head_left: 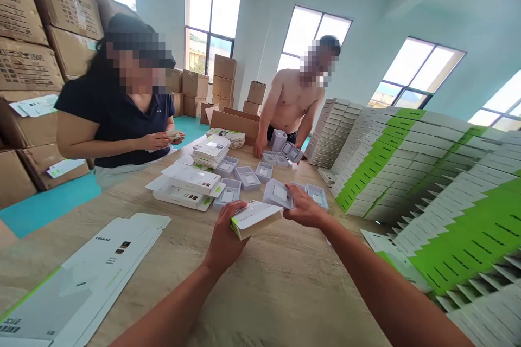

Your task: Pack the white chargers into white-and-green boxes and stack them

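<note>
My left hand [224,238] is closed around a white carton with a green edge [255,217], held above the wooden table [244,293]. My right hand [303,207] grips a white plastic tray [278,193] right at the carton's open end. Several more white trays [247,178] lie on the table just beyond my hands.
Flat unfolded cartons [77,287] lie at the near left. Long rows of green-and-white boxes [427,200] fill the right. A person in a dark shirt [116,114] stands at the left handling small items; a shirtless person [291,103] works at the far end. Cardboard boxes [36,38] stack along the wall.
</note>
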Action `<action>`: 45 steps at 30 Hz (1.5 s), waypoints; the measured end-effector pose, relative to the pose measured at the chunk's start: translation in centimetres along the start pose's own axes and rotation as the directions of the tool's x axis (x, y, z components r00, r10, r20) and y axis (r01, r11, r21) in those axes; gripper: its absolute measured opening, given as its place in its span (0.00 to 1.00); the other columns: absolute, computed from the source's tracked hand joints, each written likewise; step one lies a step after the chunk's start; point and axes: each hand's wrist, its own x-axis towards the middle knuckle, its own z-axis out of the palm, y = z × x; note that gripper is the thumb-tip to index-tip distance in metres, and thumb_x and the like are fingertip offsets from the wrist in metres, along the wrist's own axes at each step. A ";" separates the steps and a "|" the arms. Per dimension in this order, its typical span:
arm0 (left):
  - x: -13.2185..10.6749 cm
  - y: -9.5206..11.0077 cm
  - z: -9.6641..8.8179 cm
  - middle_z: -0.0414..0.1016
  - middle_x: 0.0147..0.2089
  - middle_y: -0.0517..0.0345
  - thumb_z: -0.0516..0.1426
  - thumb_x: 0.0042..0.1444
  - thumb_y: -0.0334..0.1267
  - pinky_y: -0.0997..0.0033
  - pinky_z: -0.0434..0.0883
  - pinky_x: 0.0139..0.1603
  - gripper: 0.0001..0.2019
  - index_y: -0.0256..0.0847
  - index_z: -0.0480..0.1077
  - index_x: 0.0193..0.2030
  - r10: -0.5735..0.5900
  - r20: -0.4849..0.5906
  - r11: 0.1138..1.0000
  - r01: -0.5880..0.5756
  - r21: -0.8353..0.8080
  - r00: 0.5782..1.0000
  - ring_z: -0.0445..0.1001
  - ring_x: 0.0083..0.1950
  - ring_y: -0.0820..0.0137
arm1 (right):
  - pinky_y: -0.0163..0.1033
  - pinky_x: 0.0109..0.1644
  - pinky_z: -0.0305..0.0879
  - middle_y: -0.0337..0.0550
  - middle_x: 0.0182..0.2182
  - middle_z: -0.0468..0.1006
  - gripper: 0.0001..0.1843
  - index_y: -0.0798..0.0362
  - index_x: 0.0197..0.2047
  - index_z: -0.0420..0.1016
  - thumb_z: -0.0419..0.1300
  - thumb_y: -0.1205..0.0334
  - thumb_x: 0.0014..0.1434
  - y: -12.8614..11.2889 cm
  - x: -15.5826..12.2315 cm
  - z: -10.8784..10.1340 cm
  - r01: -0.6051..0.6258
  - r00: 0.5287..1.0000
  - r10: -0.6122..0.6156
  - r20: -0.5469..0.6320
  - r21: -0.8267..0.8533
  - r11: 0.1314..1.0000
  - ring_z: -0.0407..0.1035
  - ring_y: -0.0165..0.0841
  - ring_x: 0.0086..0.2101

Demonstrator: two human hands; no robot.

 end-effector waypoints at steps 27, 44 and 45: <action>-12.1 14.2 -2.8 0.81 0.52 0.47 0.67 0.54 0.44 0.53 0.80 0.48 0.29 0.44 0.66 0.61 -0.231 0.565 0.728 0.526 -0.439 0.792 0.82 0.49 0.54 | 0.47 0.56 0.72 0.47 0.55 0.78 0.38 0.38 0.73 0.48 0.62 0.56 0.66 -9.5 -27.9 4.4 0.348 0.852 0.154 -0.500 0.761 0.548 0.75 0.36 0.49; -11.2 14.7 -6.7 0.77 0.57 0.48 0.57 0.65 0.30 0.66 0.76 0.55 0.12 0.48 0.72 0.53 0.270 0.454 0.961 -0.268 -0.068 0.849 0.78 0.57 0.63 | 0.48 0.53 0.74 0.47 0.50 0.76 0.19 0.42 0.56 0.70 0.59 0.71 0.65 -8.1 -29.1 3.5 0.523 0.707 -0.194 -0.680 0.317 0.791 0.73 0.39 0.50; -11.3 15.0 -6.8 0.78 0.56 0.49 0.57 0.65 0.29 0.66 0.76 0.55 0.12 0.48 0.71 0.52 0.286 0.431 0.957 -0.279 -0.080 0.856 0.78 0.57 0.64 | 0.49 0.53 0.74 0.46 0.47 0.77 0.20 0.42 0.56 0.69 0.59 0.71 0.65 -8.3 -29.1 3.2 0.529 0.709 -0.212 -0.672 0.309 0.790 0.73 0.39 0.50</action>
